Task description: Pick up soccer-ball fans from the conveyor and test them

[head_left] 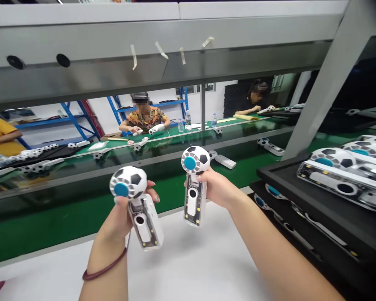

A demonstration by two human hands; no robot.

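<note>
My left hand (115, 219) is closed around the neck of a handheld fan (133, 182), with the thumb by its blue centre. That fan has a soccer-ball-patterned head and a clear-fronted handle that shows circuit parts inside; it tilts slightly. To its right, my right hand (217, 184) grips a matching handheld fan (193, 202) just below the head, holding it nearly upright. Both fans are raised above the white worktop (188, 263), blue centres facing me. Some fingers of each hand are hidden behind the fans.
Black trays (278, 171) stacked at right hold more fans. Beyond the worktop runs a green conveyor belt (90, 213) with another fan (225, 161) lying on it. A grey metal frame (163, 71) crosses overhead, with a slanted post at right. Co-workers (147, 117) sit across the belt.
</note>
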